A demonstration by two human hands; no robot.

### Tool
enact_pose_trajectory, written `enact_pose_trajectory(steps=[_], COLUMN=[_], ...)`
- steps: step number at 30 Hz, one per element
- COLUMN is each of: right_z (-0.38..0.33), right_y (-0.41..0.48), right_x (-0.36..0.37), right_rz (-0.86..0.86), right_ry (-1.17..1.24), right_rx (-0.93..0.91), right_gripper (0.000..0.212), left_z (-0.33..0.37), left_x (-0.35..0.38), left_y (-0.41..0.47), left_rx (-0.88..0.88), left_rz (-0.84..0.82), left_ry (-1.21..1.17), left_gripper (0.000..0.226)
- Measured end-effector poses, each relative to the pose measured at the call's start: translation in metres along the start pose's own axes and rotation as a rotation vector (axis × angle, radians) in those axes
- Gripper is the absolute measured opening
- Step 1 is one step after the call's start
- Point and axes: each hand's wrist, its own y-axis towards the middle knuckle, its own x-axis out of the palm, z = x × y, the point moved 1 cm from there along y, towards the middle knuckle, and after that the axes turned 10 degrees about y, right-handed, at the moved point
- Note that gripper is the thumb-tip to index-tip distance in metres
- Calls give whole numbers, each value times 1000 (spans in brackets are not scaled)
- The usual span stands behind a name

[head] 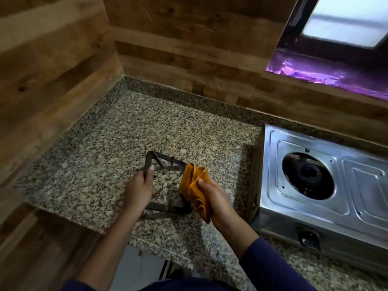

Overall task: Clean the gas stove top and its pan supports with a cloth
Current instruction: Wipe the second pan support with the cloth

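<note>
Head view: the pan support (pixel 165 181) is off the stove (pixel 323 181) and lies on the granite tabletop (pixel 117 133). The left hand (pixel 139 190) has its fingers clamped on the support's left edge, while the right hand (pixel 218 198) grips the bunched orange cloth (pixel 194 185) against its right side. The task seems midway: this support is being wiped, and the bare stove top likely remains to be done.

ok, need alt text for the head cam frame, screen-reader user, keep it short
A person's left hand grips a dark square pan support tilted up off a speckled granite counter, while the right hand presses a bunched orange cloth against its right side. To the right sits a steel gas stove with its burner uncovered.
</note>
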Motion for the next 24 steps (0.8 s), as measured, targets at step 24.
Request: enact_pose_trajectory(steps=[24], right_z=[-121], right_y=[-80], right_x=[-42], right_rz=[76], right_ry=[-688], right_rx=[-1420], right_gripper=[45], left_z=[164], left_x=[-55], left_y=[-61], left_rx=[-291], left_rz=[259], left_ry=[-1054], left_gripper=[39])
